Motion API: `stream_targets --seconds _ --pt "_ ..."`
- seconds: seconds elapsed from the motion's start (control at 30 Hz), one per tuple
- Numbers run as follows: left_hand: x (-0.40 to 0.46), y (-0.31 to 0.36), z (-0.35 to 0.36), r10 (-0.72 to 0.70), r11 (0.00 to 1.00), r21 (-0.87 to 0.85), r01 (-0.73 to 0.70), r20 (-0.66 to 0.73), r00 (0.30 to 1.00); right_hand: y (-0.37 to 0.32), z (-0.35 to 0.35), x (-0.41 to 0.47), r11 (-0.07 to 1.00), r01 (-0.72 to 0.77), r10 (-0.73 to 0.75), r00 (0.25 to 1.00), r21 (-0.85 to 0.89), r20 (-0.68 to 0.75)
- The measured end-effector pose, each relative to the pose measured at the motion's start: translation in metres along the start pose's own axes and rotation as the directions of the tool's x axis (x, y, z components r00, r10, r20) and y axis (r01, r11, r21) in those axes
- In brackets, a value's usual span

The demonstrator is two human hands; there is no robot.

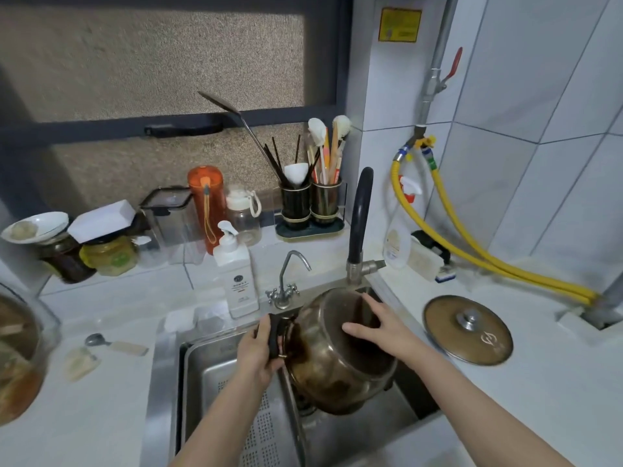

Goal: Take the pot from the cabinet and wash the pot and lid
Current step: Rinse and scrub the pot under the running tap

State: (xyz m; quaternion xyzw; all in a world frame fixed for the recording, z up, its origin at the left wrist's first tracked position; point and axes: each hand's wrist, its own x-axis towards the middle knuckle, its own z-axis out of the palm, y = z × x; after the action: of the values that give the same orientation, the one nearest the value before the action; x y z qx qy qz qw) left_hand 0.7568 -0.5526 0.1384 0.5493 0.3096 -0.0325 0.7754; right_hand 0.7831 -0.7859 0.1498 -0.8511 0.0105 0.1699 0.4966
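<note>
On the counter's left side a spoon lies near the sink's left rim, and a white pump bottle stands at the sink's back left corner, just beside the small tap; both could be struck if the pot is swung leftward. The left hand is seen clamped round the pot's black side handle, fingers curled about it. The pot is held tilted over the sink, above the divider between its two basins, mouth turned up and toward the back right. The whole weight appears to be carried by that one handle grip; if the handle is wet or soapy, a slip is judged likely, and the pot would drop onto the divider or into the right basin. The right hand is laid at the pot's mouth with fingers spread and fairly straight; whether a cloth or sponge is held beneath it cannot be told. The black faucet rises at the sink's back edge, close behind the pot's rim, so a lift or turn could knock the rim against it. The lid rests flat, knob up, on the counter right of the sink, apart from the pot and not yet washed; it lies near the right forearm and could be pushed along the counter by a wide elbow movement.
</note>
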Motion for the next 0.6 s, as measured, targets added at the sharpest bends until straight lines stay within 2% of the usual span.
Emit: stream_targets --seconds 0.07,0.2,0.33,0.4,0.47,0.6 --pt "-0.002 0.003 0.002 0.021 0.998 0.061 -0.024 0.051 0.998 0.009 0.000 -0.005 0.985 -0.045 0.042 0.999 0.164 0.021" --pt "-0.014 0.005 0.014 0.083 0.982 0.139 -0.128 0.289 0.954 0.038 0.004 -0.017 0.904 -0.118 0.153 0.987 0.410 -0.052" --pt "-0.027 0.012 0.028 0.124 0.882 0.359 -0.307 0.451 0.884 0.068 0.010 -0.031 0.803 -0.121 0.167 0.986 0.584 -0.026" --pt "-0.036 0.015 0.034 0.152 0.799 0.438 -0.412 0.515 0.844 0.075 0.013 -0.039 0.749 -0.093 0.147 0.989 0.656 -0.027" --pt "-0.049 0.013 0.041 0.200 0.671 0.499 -0.549 0.591 0.781 0.077 0.012 -0.042 0.713 -0.084 0.171 0.984 0.696 -0.056" --pt "-0.074 -0.002 0.057 0.308 0.405 0.491 -0.771 0.721 0.621 0.068 -0.003 -0.047 0.744 -0.144 0.216 0.976 0.653 -0.031"
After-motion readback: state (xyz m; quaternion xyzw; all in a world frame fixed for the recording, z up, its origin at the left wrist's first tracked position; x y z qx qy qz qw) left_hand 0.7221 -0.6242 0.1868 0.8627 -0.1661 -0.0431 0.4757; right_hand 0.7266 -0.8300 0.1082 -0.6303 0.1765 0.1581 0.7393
